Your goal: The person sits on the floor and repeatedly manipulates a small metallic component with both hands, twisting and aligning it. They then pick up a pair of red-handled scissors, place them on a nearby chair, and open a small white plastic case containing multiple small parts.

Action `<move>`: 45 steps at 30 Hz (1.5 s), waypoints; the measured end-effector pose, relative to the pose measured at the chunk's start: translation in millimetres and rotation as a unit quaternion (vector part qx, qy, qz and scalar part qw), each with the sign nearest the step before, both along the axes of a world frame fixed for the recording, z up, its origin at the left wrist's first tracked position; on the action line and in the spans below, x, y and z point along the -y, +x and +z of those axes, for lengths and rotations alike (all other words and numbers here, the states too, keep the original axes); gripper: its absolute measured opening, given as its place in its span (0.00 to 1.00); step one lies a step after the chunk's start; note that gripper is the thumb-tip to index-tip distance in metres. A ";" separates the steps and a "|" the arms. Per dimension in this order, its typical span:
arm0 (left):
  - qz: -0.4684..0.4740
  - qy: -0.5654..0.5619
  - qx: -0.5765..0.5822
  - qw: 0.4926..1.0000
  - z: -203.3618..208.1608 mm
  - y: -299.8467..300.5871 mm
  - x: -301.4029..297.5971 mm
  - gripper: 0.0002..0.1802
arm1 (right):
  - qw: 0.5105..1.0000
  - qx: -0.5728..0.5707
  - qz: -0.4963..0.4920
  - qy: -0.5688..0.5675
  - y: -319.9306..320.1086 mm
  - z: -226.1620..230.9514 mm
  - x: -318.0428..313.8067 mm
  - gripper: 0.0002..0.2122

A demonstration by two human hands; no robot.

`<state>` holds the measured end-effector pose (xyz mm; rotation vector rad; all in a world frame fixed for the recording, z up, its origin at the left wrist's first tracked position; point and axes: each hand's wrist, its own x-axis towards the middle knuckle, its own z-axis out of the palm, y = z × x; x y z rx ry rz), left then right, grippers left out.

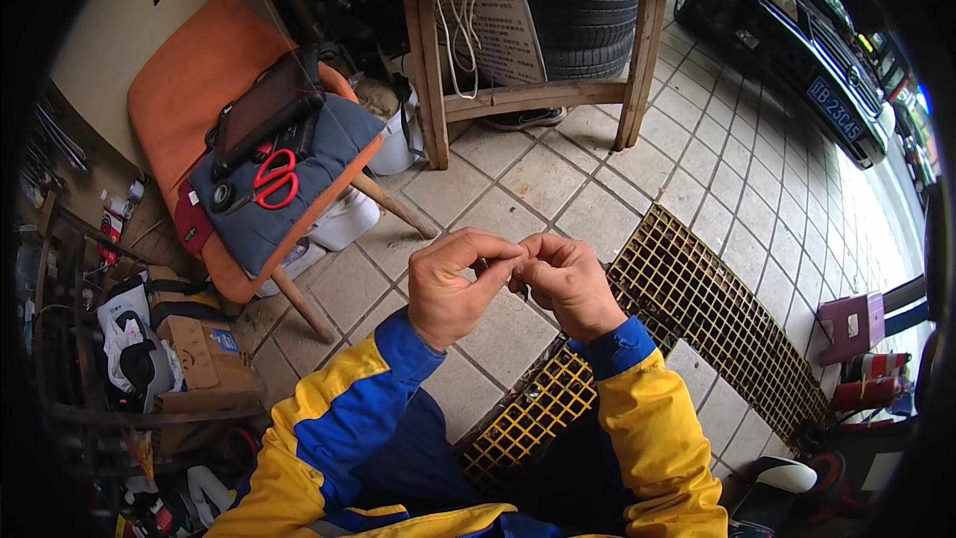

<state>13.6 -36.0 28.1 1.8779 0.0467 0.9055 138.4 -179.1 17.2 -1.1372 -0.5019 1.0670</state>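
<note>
My left hand [448, 284] and my right hand [570, 284] meet in front of me, above the tiled floor. Thumb and forefinger of each are pinched, and the fingertips touch or nearly touch. A tiny dark bit shows under the right fingertips; what the fingers hold is too small to make out. To the left, an orange chair [214, 55] bears a folded grey-blue cloth [344, 134]. Red-handled scissors [276, 179], a black roll of tape [221, 195] and a dark case [264, 115] lie on that cloth.
A yellow floor grating [697, 284] runs under and right of my hands. Ahead stands a wooden frame [538, 100] with stacked tires [583, 25] behind it. A dark car [797, 40] is far right, a purple stool [851, 324] nearer. Cardboard boxes [204, 359] sit at left.
</note>
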 end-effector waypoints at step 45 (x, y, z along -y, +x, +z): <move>0.080 0.170 -0.075 0.979 -7.7 5.2 -9.8 0.06 | 0.998 0.059 -0.021 -0.021 0.5 15.9 -0.3 0.06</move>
